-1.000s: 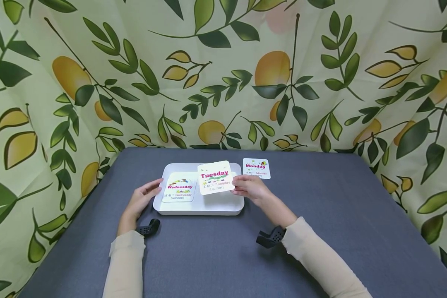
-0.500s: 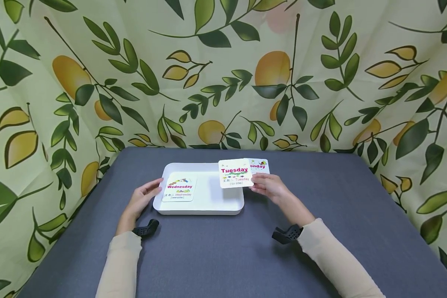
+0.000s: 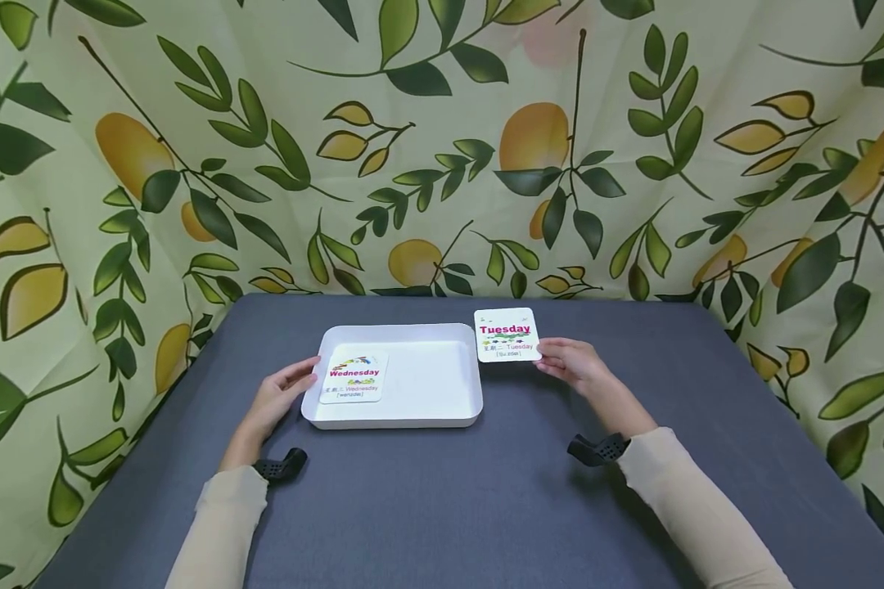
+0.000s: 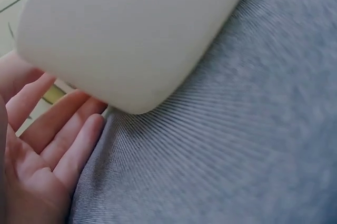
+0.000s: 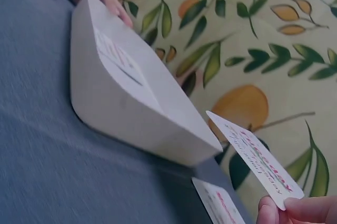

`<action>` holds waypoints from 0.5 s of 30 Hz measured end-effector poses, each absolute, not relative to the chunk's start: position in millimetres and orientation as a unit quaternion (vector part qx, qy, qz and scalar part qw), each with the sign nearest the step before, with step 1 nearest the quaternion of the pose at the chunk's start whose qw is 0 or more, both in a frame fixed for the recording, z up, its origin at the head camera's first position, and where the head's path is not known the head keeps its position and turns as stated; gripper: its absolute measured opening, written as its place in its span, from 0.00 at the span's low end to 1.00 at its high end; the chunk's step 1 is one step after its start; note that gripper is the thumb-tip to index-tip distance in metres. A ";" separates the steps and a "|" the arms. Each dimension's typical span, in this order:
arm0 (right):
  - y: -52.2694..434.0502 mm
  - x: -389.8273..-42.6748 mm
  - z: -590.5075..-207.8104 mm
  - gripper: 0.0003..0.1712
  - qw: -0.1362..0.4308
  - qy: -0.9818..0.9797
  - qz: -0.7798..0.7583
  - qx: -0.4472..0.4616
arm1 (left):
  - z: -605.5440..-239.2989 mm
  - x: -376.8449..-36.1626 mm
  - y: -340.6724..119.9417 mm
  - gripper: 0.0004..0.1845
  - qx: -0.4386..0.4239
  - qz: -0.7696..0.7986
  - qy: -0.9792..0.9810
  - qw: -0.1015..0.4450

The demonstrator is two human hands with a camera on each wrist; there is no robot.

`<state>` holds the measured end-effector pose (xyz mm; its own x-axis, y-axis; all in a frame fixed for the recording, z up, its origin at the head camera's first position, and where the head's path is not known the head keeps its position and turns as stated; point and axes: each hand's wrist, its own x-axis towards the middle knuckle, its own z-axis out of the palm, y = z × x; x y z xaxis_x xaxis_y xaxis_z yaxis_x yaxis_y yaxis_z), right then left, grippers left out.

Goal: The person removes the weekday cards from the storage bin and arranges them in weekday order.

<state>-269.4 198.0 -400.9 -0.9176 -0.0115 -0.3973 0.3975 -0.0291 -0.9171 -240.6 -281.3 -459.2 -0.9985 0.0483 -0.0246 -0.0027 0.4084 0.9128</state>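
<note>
My right hand (image 3: 573, 362) pinches the lower right edge of a white flashcard reading Tuesday (image 3: 507, 334), held just past the tray's right end. In the right wrist view this Tuesday card (image 5: 256, 155) hovers above another flashcard (image 5: 217, 201) lying on the table; from the head view the raised card hides that lower one. A flashcard reading Wednesday (image 3: 354, 377) lies in the left part of the white tray (image 3: 435, 415). The fingers of my left hand (image 3: 271, 401), loosely extended, touch the tray's left side. In the left wrist view, several fingers (image 4: 79, 153) lie beside the tray's wall.
A grey-blue cloth (image 3: 427, 507) covers the table. Behind it hangs a curtain (image 3: 442, 123) printed with leaves and orange fruit. Each wrist wears a black band-mounted device, such as the one on the right wrist (image 3: 598, 449).
My right hand has carried the Tuesday card from above the tray rightward, so it now covers the Monday card in the head view. The left hand has stayed at the tray's left side.
</note>
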 end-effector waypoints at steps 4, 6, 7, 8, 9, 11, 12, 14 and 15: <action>212.8 -273.4 -402.3 0.23 0.140 0.675 -0.708 0.153 | -461.1 -240.9 -277.1 0.28 0.005 0.541 0.841 -0.011; 220.6 -274.9 -403.1 0.19 0.137 0.669 -0.713 0.160 | -462.6 -241.4 -274.8 0.26 0.007 0.543 0.839 -0.035; 224.7 -275.8 -404.1 0.16 0.134 0.669 -0.712 0.166 | -463.6 -241.7 -273.8 0.25 0.008 0.543 0.839 -0.045; 228.8 -276.7 -404.9 0.13 0.131 0.666 -0.714 0.172 | -464.4 -242.0 -272.9 0.24 0.010 0.544 0.837 -0.055; 232.6 -277.5 -405.6 0.10 0.129 0.663 -0.716 0.177 | -465.3 -242.2 -272.1 0.23 0.010 0.545 0.836 -0.062; 240.5 -279.2 -407.6 0.04 0.128 0.656 -0.722 0.181 | -466.9 -242.6 -270.7 0.21 0.006 0.552 0.831 -0.075; 244.2 -280.3 -408.8 0.04 0.127 0.654 -0.723 0.185 | -467.8 -243.0 -270.4 0.20 0.002 0.554 0.829 -0.080; 250.9 -282.3 -410.7 0.08 0.128 0.645 -0.730 0.186 | -468.4 -243.5 -269.9 0.19 -0.006 0.558 0.825 -0.088; 254.1 -283.4 -411.6 0.10 0.128 0.644 -0.731 0.188 | -468.5 -243.9 -269.6 0.19 -0.010 0.559 0.824 -0.092</action>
